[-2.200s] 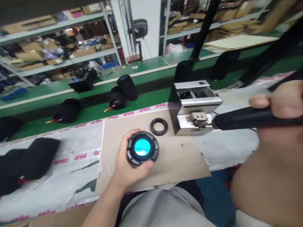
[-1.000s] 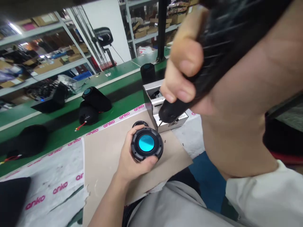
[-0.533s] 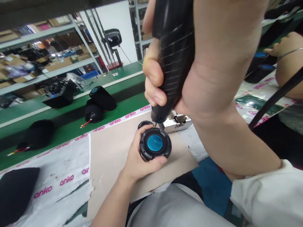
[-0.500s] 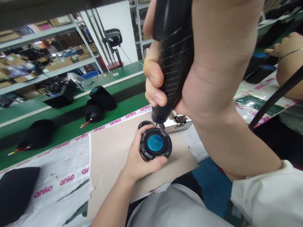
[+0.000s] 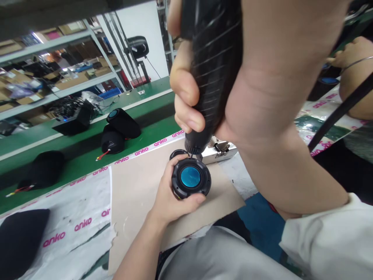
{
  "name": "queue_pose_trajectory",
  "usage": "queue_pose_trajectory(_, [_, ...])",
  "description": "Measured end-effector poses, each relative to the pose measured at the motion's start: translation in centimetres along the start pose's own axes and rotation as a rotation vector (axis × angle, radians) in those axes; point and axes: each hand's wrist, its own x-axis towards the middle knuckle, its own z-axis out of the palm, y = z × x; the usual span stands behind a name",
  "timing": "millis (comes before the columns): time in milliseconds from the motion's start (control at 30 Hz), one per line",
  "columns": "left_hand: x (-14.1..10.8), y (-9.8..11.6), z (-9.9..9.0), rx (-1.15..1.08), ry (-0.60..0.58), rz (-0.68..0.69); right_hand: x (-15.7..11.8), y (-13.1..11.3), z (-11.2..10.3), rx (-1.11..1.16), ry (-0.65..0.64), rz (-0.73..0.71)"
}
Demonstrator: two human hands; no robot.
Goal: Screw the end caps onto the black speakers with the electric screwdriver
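Note:
My left hand (image 5: 164, 192) grips a round black speaker driver (image 5: 190, 178) with a shiny blue centre, its face turned up. My right hand (image 5: 188, 95) is wrapped around a black ribbed electric screwdriver (image 5: 214, 66), held nearly upright. The screwdriver's bit comes down at the far rim of the driver, and the contact point is partly hidden. Just behind the driver, a black rubber ring (image 5: 178, 154) lies on a cardboard sheet (image 5: 140, 194). My right forearm hides much of the view on the right.
A silver metal machine (image 5: 221, 152) stands behind the ring. Anko-printed plastic sheeting (image 5: 72, 229) covers the bench. Black cylindrical speakers (image 5: 116, 126) lie on a green conveyor (image 5: 81, 163). At upper right are a co-worker's hand (image 5: 349, 58) and a black cable (image 5: 338, 112). Shelves of boxes stand behind.
The screwdriver has swung from level at the right to nearly upright, with its bit now at the driver's far rim. The left hand keeps hold of the driver.

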Motion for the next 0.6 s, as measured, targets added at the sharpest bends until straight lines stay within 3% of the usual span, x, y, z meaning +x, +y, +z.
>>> queue_pose_trajectory(133, [0.0,-0.1,0.1,0.002,0.001,-0.006,-0.2,0.2,0.6,-0.181,0.162,-0.023])
queue_pose_trajectory(400, [-0.1,-0.2,0.1,0.017,0.004,-0.011,-0.2,2.0,-0.4,-0.193,0.032,-0.078])
queue_pose_trajectory(600, [-0.1,-0.2,0.1,0.052,0.027,0.031,-0.3,2.7,0.6,-0.202,-0.012,-0.149])
